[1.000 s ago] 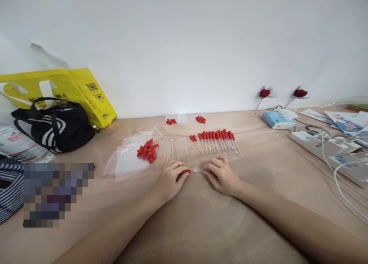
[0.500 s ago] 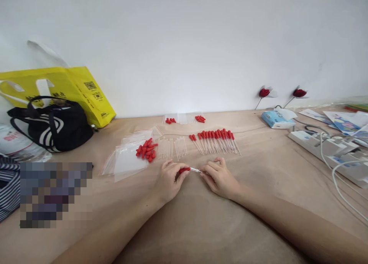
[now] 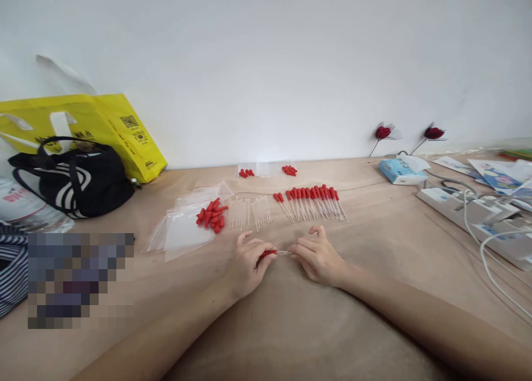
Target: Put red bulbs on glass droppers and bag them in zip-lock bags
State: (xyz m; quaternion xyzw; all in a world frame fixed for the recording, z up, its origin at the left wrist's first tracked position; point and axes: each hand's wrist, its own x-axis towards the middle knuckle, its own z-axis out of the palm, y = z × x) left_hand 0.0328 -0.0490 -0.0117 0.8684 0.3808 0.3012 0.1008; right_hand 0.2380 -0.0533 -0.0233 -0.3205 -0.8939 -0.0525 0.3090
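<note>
The left hand [image 3: 251, 263] pinches a red rubber bulb [image 3: 270, 253] between thumb and fingers, its mouth facing right. The right hand [image 3: 318, 259] closes narrowly on a thin clear tube [image 3: 283, 253], whose left end meets the bulb; how far it sits inside is too small to tell. Gripping both pieces end to end, low over the near middle of the bench [image 3: 233, 336], probably keeps them in line and steady.

Just beyond, left of the middle, a heap of loose red bulbs [image 3: 213, 217] lies on overlapping clear bags [image 3: 189, 228], perhaps to stop them rolling. Two groups of bare tubes [image 3: 239, 214] lie right of it, likely sorted for easy reach. Farther right, red-topped droppers [image 3: 316, 204] lie in a row, bulbs pointing far, seemingly kept apart from the loose parts. At the far edge, small bags [image 3: 265, 170] rest near the wall.
</note>
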